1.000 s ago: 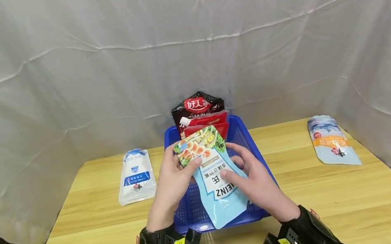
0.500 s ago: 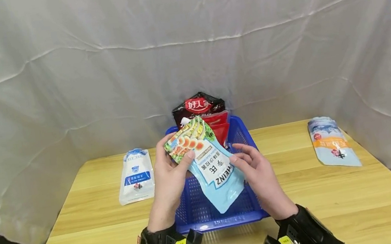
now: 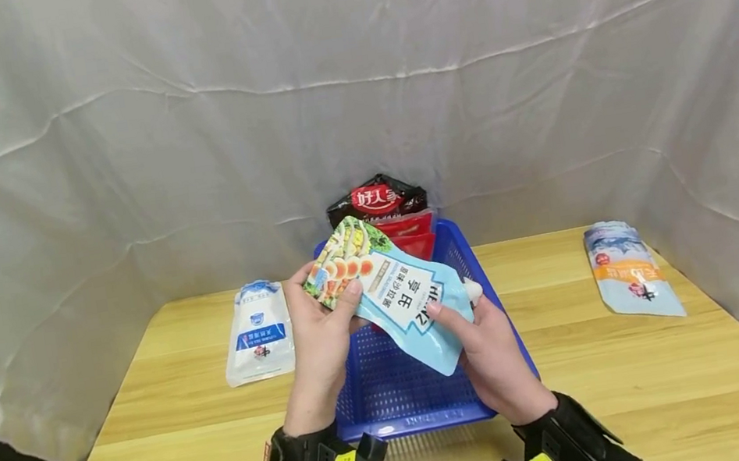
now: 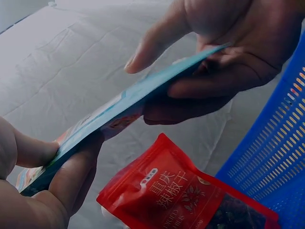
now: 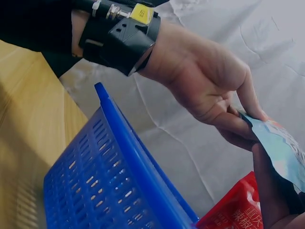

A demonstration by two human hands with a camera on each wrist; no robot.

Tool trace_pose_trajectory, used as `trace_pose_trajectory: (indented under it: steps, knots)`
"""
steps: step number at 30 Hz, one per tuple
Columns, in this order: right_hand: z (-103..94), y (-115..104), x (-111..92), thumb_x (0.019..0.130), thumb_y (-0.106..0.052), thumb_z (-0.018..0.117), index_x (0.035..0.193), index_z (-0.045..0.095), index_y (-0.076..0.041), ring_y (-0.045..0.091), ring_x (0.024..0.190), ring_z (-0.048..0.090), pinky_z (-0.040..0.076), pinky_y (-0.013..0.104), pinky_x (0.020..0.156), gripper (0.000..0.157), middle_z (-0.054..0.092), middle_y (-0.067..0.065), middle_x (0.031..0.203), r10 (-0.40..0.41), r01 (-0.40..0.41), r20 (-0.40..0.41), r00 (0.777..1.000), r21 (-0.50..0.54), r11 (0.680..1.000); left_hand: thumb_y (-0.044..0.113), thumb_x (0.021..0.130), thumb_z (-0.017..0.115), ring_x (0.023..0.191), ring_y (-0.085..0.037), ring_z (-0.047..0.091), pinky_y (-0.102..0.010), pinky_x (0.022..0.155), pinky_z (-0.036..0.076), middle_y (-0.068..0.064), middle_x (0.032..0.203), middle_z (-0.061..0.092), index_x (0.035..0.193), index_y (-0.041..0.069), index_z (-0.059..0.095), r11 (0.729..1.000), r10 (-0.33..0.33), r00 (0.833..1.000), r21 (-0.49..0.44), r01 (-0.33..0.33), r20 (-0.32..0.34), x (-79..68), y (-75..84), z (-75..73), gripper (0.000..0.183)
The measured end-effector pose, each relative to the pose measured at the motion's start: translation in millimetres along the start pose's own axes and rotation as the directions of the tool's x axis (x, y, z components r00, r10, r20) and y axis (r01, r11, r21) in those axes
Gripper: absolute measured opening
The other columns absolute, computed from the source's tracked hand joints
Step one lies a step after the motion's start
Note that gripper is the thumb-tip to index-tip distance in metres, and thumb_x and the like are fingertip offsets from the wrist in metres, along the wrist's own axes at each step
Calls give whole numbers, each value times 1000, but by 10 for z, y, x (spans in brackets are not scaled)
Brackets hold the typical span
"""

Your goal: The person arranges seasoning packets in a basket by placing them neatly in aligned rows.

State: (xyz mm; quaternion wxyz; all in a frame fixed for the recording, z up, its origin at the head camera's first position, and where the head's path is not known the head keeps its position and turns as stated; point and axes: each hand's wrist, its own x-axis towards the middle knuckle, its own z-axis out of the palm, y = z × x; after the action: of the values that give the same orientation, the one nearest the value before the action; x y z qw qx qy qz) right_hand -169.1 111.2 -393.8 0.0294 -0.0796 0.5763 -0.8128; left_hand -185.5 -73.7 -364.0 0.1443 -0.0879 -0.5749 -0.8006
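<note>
A light-blue salad dressing pouch [image 3: 397, 301] with a white spout cap is held slantwise above the blue basket [image 3: 416, 422]. My left hand [image 3: 319, 336] pinches its picture-printed end, thumb on top and fingers beneath. At the spout end, my right hand [image 3: 501, 361] grips it, the thumb on the front and the fingers behind. In the left wrist view the pouch appears nearly edge-on between both hands. A red bag of dried chilies [image 4: 171, 191] stands below it in the basket.
A black package [image 3: 375, 198] with a red label stands at the basket's back. On the wooden table [image 3: 176, 415], a white-and-blue packet [image 3: 258, 337] lies left and a blue-and-orange packet [image 3: 630, 269] right. Grey cloth [image 3: 347, 68] hangs behind.
The pouch has swung counterclockwise, its spout end rising to the right, and the white cap now shows. My right hand has shifted its grip along the pouch toward that end.
</note>
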Motion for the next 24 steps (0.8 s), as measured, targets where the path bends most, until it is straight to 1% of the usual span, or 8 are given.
trace_pose_trajectory:
  steps: [6,11,14,18,24]
  knots:
    - [10,-7,11,83,-25,65,125,45,-12,30,102,55,53,36,74,48,58,12,118,-44,42,-44,998,-34,999,11,85,62,87,-35,59,-36,63,55,-20,111,52,127,15,28,1000,-15,1000,22,15,27,15,2,-40,55]
    - [-29,-35,22,84,-25,65,126,43,-11,30,101,55,53,38,74,49,58,13,117,-60,57,-52,997,-60,997,10,82,65,90,-36,58,-39,65,55,-24,110,52,131,17,30,1000,-5,996,11,4,93,29,28,-81,60]
    - [-63,-70,31,84,-24,64,127,42,-9,30,101,55,53,37,75,50,59,13,117,-68,63,-52,996,-80,995,11,82,66,92,-35,58,-40,66,54,-23,112,51,132,17,32,1000,-10,992,24,7,126,32,34,-93,61]
    - [-131,-140,40,84,-23,64,127,41,-9,31,101,55,52,39,75,50,59,13,117,-76,72,-36,996,-100,992,17,82,66,92,-33,58,-41,67,54,-19,115,52,132,18,35,997,-48,989,64,39,141,37,46,-102,59]
    - [-272,-262,51,85,-20,63,128,40,-8,34,98,56,52,41,73,50,60,14,115,-77,79,17,997,-138,987,29,80,69,91,-30,59,-41,68,55,-12,116,56,132,20,37,984,-121,985,144,103,126,39,70,-132,61]
